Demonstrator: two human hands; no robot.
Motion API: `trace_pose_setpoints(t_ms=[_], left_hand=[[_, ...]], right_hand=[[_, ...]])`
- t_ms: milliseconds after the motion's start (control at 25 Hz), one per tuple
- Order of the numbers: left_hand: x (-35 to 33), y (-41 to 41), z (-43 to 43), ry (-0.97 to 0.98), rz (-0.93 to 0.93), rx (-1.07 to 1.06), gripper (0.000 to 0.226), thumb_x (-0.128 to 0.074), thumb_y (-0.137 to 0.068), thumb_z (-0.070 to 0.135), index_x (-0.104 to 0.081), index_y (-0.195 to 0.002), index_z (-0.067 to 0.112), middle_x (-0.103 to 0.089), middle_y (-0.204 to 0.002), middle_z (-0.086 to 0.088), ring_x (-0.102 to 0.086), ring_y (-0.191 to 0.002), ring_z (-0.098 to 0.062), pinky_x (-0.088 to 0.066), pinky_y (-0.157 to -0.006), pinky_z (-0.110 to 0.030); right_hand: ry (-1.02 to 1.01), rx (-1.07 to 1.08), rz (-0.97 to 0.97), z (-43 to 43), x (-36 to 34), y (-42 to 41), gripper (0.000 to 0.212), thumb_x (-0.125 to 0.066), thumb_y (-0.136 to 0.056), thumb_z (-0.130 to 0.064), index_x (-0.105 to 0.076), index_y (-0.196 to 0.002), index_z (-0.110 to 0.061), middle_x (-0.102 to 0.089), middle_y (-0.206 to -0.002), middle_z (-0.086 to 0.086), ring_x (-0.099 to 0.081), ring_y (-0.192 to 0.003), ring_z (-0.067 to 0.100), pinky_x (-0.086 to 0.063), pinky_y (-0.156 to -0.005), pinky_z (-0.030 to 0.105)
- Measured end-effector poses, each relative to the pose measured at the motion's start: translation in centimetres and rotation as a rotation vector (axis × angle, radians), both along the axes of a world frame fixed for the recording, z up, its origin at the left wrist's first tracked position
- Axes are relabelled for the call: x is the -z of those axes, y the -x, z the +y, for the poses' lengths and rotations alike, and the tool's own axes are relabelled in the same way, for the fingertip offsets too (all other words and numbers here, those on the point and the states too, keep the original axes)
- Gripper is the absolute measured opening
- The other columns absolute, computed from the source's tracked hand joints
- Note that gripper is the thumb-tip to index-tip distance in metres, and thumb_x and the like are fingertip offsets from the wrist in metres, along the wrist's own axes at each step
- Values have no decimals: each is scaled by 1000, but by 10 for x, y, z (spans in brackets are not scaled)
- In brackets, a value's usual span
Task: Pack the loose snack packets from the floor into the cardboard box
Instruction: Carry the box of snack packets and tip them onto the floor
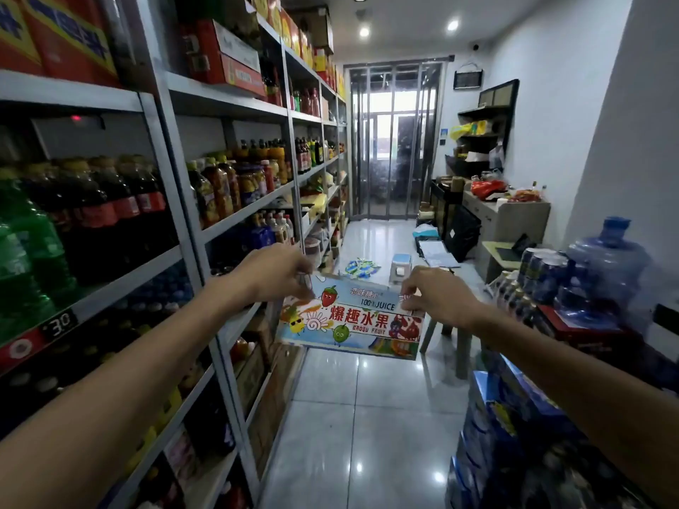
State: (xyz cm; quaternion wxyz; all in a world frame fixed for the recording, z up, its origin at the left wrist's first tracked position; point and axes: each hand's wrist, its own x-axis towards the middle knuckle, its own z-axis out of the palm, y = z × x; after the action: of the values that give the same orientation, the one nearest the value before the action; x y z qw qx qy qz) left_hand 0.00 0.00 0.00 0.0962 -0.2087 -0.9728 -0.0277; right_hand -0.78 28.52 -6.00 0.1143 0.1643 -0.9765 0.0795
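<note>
- Two bare arms reach forward down a narrow shop aisle, holding a printed cardboard box (349, 323) in the air above the glossy tiled floor (352, 416).
- The left hand (275, 273) pinches the box's upper left corner, fingers curled over the edge.
- The right hand (437, 295) grips the upper right corner the same way. The hands are well apart, with the box spanning between them.
- The box's near face shows cartoon fruit and the words "100% JUICE".
- The loose snack packets (362, 268), green and white, lie in a small heap on the floor farther down the aisle, beyond the box and just left of a small blue-topped stool (399, 266).
- Metal shelving (239, 217) stocked with drink bottles lines the left side.
- A large blue water jug (606, 262) stands on the right.
- A clear strip curtain (393, 141) hangs at the far end.
</note>
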Motion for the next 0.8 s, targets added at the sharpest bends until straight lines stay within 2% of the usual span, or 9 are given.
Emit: trace_pose_setpoints(t_ms=[160,200,280,360,440,560,600,680,800], left_hand=[[28,96,-20,7,-126,-50,34,-75,-76,46,-70,-98,21,-59,-107,4,-54,-92,-12,-45,-69,-30],[35,124,-24,-51,-175,-37,33,-72,-78,48,-69,-93,18,-59,-103,3,-56,-89,-14,-46,-69,-30],[40,179,-27,-270,-270,-17,38,-63,-85,51,-67,-90,13,-62,-93,-2,-60,-83,-19,-47,-67,-28],[44,228,-19,-440,-323,-41,38,-56,-89,52,-60,-94,14,-61,-89,-1,-60,-79,-18,-48,-64,-26],[55,282,-5,-505,-328,-102,34,-59,-89,47,-52,-101,16,-59,-91,-1,-60,-80,-17,-50,-63,-28],[75,360,24,-485,-317,-248,56,-69,-84,41,-44,-123,9,-58,-110,-10,-61,-92,-25,-56,-69,-36],[82,387,35,-476,-331,-289,62,-70,-84,38,-40,-128,8,-57,-110,-10,-62,-90,-25,-56,-61,-32],[90,437,57,-553,-464,-341,47,-67,-89,25,-38,-121,8,-56,-93,-9,-63,-73,-21,-48,-41,-21],[94,512,78,-608,-589,-388,14,-59,-89,2,-50,-98,-5,-63,-76,-17,-66,-58,-25,-49,-38,-24]], right_hand=[[-11,77,3,-15,3,73,18,-60,-89,-32,-68,-99,-19,-70,-98,1,-59,-75,13,-40,-55,20],[-15,82,18,-18,2,92,18,-59,-90,-29,-69,-99,-18,-71,-97,2,-61,-72,13,-39,-53,16],[-25,95,74,-18,-1,131,18,-59,-92,-26,-70,-104,-17,-73,-98,3,-68,-75,16,-49,-59,17],[-35,126,122,-13,-1,172,19,-61,-92,-28,-70,-105,-19,-74,-99,3,-71,-82,18,-53,-69,22],[-49,162,172,-4,3,217,18,-63,-90,-32,-70,-103,-22,-73,-98,1,-70,-82,17,-47,-69,22],[-44,192,173,16,18,289,18,-62,-89,-35,-69,-101,-23,-72,-97,1,-69,-79,17,-54,-71,25],[-36,192,177,27,24,317,19,-62,-90,-34,-69,-103,-22,-72,-98,1,-69,-78,17,-55,-71,26],[9,188,152,47,34,371,20,-61,-91,-32,-68,-104,-19,-72,-99,1,-69,-79,17,-55,-72,25],[97,169,142,72,35,456,14,-62,-90,-28,-70,-98,-19,-74,-96,2,-70,-79,20,-59,-75,34]])
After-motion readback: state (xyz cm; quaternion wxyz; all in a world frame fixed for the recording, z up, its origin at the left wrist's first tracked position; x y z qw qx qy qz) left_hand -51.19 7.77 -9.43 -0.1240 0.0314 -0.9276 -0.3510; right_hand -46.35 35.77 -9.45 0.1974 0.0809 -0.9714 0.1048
